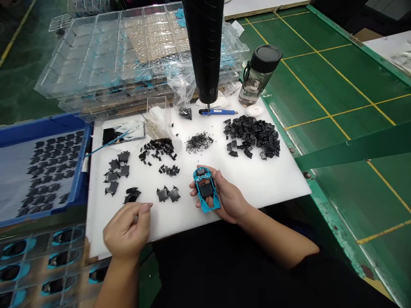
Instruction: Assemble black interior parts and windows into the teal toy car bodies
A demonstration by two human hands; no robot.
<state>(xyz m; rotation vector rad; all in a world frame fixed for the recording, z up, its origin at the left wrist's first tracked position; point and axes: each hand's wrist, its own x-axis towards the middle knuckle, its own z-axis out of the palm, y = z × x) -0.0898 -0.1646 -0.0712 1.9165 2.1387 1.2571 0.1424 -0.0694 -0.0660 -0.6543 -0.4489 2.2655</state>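
My right hand (233,201) holds a blue toy car body (212,203) over the front of the white board (257,179), its fingers round the underside and sides. Black pieces sit inside the body's frame. My left hand (126,229) is closed in a fist at the board's front edge, thumb pressed to the curled fingers; whatever may be inside is hidden. Just beyond it lie a few dark panels (132,195). Two more black panels (168,194) rest between my hands. Tiny black screws (199,142) are heaped beyond the car body.
A black power screwdriver (207,55) hangs above the board. Black parts (253,134) are piled at the right, smaller black pieces (159,147) left of centre. A blue cutter (218,112), a bottle (260,75), clear trays (105,51) and a blue bin (81,171) stand around.
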